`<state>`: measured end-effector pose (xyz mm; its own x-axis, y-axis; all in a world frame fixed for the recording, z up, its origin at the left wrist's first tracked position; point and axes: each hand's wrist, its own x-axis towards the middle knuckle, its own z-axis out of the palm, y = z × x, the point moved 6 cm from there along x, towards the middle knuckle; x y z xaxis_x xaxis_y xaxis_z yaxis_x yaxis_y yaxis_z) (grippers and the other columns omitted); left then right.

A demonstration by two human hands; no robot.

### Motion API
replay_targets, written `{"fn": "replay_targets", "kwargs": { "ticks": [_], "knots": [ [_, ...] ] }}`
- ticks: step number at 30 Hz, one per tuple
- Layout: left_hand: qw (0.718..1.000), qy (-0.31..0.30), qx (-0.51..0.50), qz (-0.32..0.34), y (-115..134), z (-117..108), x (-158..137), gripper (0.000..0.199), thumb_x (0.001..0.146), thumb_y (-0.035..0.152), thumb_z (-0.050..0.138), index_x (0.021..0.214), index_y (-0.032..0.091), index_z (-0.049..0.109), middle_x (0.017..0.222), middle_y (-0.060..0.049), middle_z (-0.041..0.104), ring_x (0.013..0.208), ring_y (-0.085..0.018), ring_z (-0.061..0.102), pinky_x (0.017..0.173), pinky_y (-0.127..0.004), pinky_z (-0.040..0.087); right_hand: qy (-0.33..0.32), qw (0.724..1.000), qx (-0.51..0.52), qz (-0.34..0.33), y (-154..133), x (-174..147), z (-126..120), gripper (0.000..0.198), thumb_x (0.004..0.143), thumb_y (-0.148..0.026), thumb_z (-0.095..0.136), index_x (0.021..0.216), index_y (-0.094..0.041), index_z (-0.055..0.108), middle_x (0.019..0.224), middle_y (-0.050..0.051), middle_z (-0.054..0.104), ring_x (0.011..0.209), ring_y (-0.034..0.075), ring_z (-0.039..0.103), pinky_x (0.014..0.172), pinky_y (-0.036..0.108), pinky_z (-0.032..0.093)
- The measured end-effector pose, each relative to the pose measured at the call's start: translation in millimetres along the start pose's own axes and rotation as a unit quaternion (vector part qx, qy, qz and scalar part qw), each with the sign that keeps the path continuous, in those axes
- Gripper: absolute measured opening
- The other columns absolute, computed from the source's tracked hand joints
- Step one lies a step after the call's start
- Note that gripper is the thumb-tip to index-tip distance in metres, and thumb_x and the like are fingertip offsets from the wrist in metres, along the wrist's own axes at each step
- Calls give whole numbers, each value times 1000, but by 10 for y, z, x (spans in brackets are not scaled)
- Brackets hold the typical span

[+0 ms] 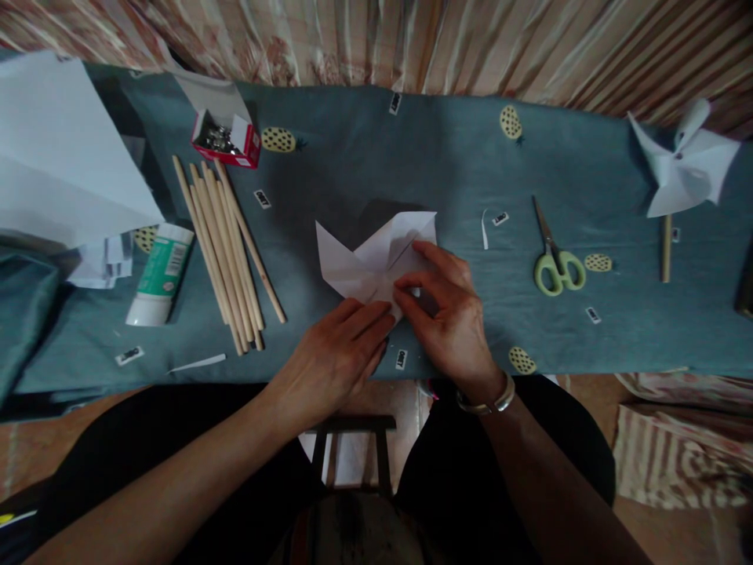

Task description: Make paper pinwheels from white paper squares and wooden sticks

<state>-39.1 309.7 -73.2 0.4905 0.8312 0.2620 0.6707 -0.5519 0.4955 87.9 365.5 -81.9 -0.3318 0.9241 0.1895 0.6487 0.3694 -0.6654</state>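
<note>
Lying between the two hands in the head view, the folded paper [376, 263] sits near the front edge of the blue-green cloth [353, 149]; the left hand [335, 353] comes in from the lower left, its fingers close together over the paper's lower edge, though I cannot tell whether its thumb clamps from beneath; the right hand [450, 318] comes in from the lower right, thumb and a finger pinched together on the paper near its middle, another finger reaching onto its right part; the two hands are near each other, and they hide the lower edge and some of the right side.

To the left lie a bundle of wooden sticks [220, 251], a green-and-white glue tube [161, 271] just beside them, and large white sheets [64, 157] farther out; a red box [252, 149] holding small metal pieces [219, 140] stands open beyond the sticks; to the right are a thin paper strip [485, 231], green-handled scissors [551, 249] with blades pointing away from the person, and, well apart, a white pinwheel [676, 169] on a stick.

The paper's long axis runs roughly left to right; one sharp tip points up and left, a broader corner up and right, with a notch between them.
</note>
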Motion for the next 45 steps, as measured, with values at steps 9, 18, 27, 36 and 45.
{"fn": "replay_targets", "kwargs": {
  "ticks": [9, 18, 27, 36, 45],
  "knots": [
    [1000, 1, 4, -3, -4, 12, -1, 23, 95, 13, 49, 114, 10, 60, 111, -12, 69, 95, -22, 64, 82, -39, 60, -39, 998, -20, -43, -100, -17, 101, 30, 93, -16, 48, 111, -32, 66, 146, 0, 48, 137, 30, 40, 113, 55, 38],
    [999, -31, 25, 4, 40, 5, 42, 20, 95, 14, 49, 107, 7, 63, 103, -12, 69, 89, -22, 62, 80, -37, 59, -43, 996, -59, -60, -130, -79, 223, 31, 94, -13, 43, 116, -26, 61, 147, 6, 47, 142, 28, 35, 115, 49, 36],
    [999, -6, 47, -3, 13, 8, 38, 23, 95, 24, 53, 110, 9, 60, 106, -12, 69, 89, -22, 63, 80, -38, 59, -5, 998, 52, -22, -9, 56, -82, 39, 92, -12, 39, 116, -28, 64, 143, 2, 53, 139, 23, 44, 116, 49, 38],
    [995, -2, 94, 27, 70, -22, 69, 19, 91, 15, 55, 106, 5, 64, 102, -12, 71, 87, -23, 65, 78, -35, 59, 2, 996, -79, -46, 250, 506, -57, 56, 90, -15, 41, 145, -24, 39, 148, 6, 49, 143, 25, 38, 117, 51, 33],
    [995, 9, 92, 48, -65, -188, 15, 20, 91, 11, 53, 106, 8, 65, 108, -13, 71, 95, -24, 64, 84, -39, 58, 28, 995, -94, 24, 315, 474, -285, 43, 85, -22, 56, 128, -18, 60, 101, 6, 75, 94, 24, 70, 89, 40, 55]
  ]
}}
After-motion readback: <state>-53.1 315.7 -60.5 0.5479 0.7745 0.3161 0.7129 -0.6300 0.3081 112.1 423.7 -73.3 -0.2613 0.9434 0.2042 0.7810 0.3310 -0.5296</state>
